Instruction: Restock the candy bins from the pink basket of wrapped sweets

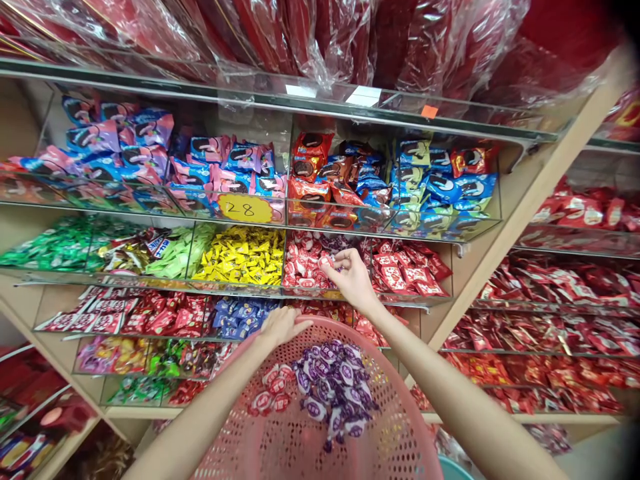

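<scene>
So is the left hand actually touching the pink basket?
Touching: the head view shows the left hand lying over the rim of the pink basket, thumb along it, no gap visible.

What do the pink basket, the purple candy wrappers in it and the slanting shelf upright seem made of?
The basket looks like molded plastic, smooth with a soft sheen: evenly perforated, one color throughout. The purple candy wrappers seem thin, printed plastic film, judging by their creases and twisted ends. The upright appears matte, pale wood or wood-look laminate; I can't tell which.
</scene>
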`<state>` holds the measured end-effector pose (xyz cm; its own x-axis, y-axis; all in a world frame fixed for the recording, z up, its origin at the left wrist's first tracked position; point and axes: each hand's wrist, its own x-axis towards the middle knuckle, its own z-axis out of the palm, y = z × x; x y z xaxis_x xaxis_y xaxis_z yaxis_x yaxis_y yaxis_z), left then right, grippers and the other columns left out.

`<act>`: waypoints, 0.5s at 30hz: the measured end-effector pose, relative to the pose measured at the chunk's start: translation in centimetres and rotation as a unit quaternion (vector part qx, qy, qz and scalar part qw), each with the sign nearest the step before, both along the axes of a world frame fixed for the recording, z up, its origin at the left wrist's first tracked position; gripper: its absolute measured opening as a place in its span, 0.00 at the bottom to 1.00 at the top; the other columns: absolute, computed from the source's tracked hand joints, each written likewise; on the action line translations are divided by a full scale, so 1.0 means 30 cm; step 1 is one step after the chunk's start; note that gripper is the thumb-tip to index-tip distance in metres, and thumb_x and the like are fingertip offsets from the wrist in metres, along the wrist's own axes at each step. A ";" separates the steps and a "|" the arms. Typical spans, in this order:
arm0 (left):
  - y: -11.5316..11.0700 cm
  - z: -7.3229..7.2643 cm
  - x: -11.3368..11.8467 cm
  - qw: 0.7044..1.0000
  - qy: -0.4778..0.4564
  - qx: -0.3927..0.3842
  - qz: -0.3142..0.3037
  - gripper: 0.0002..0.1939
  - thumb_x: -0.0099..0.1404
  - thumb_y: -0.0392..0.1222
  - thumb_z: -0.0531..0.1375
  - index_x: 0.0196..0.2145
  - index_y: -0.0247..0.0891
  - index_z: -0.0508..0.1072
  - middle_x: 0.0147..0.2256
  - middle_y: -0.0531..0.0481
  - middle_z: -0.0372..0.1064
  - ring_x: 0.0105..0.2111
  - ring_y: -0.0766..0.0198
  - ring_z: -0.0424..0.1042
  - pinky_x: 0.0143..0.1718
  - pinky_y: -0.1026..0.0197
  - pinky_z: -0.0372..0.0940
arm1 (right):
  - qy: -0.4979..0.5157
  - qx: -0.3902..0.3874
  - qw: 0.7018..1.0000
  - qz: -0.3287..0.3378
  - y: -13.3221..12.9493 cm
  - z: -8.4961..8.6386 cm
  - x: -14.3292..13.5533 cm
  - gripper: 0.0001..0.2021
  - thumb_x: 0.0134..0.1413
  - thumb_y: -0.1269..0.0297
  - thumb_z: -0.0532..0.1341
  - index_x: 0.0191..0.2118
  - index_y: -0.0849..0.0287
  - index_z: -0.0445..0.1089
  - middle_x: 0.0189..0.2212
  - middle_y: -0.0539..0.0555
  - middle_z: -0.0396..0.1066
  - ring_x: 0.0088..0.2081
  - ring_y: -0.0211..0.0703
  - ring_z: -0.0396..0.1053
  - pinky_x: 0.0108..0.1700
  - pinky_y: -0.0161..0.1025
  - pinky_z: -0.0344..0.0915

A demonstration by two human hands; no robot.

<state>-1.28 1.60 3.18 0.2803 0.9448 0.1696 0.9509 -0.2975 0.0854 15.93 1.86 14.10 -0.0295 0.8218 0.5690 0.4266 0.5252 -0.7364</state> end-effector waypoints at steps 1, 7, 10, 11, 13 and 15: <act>0.004 -0.001 0.001 1.000 -0.001 -0.003 0.001 0.31 0.57 0.66 0.39 0.34 0.41 0.70 0.31 0.43 0.71 0.36 0.55 0.70 0.35 0.60 0.60 | 0.014 0.005 0.999 0.048 -0.036 -0.011 0.007 0.17 0.44 0.55 0.58 0.38 0.57 0.56 0.27 0.47 0.66 0.21 0.32 0.59 0.24 0.31 0.55; 0.029 0.004 0.029 1.000 -0.001 -0.015 -0.019 0.30 0.58 0.65 0.41 0.36 0.41 0.70 0.34 0.44 0.71 0.37 0.55 0.70 0.36 0.59 0.60 | 0.027 -0.040 0.981 0.190 -0.183 -0.075 0.007 0.19 0.47 0.58 0.58 0.45 0.55 0.55 0.31 0.48 0.67 0.20 0.29 0.57 0.22 0.29 0.54; 0.033 0.010 0.037 0.999 0.001 -0.049 -0.001 0.26 0.57 0.62 0.45 0.35 0.41 0.71 0.35 0.45 0.70 0.37 0.57 0.69 0.36 0.61 0.59 | -0.001 -0.079 0.971 0.225 -0.215 -0.166 0.003 0.18 0.48 0.58 0.57 0.45 0.55 0.57 0.33 0.49 0.68 0.23 0.30 0.60 0.24 0.30 0.56; 0.033 0.010 0.036 0.999 0.001 -0.053 -0.004 0.25 0.56 0.63 0.46 0.35 0.42 0.71 0.35 0.45 0.70 0.38 0.56 0.69 0.36 0.61 0.59 | -0.023 -0.098 0.967 0.236 -0.225 -0.213 0.003 0.16 0.49 0.58 0.57 0.44 0.56 0.59 0.32 0.49 0.68 0.24 0.31 0.61 0.24 0.30 0.57; 0.031 0.008 0.032 0.999 -0.003 -0.046 -0.001 0.28 0.55 0.65 0.46 0.36 0.41 0.71 0.34 0.44 0.70 0.38 0.56 0.69 0.37 0.61 0.59 | -0.095 -0.135 0.955 0.247 -0.243 -0.317 0.004 0.14 0.49 0.58 0.57 0.41 0.57 0.62 0.31 0.49 0.69 0.24 0.31 0.61 0.25 0.30 0.57; 0.029 0.004 0.026 0.999 -0.007 -0.032 0.002 0.31 0.56 0.66 0.42 0.37 0.40 0.71 0.34 0.44 0.70 0.37 0.55 0.69 0.37 0.60 0.59 | -0.199 -0.152 0.937 0.243 -0.255 -0.412 0.003 0.12 0.47 0.58 0.59 0.38 0.57 0.64 0.29 0.48 0.69 0.26 0.33 0.63 0.27 0.30 0.57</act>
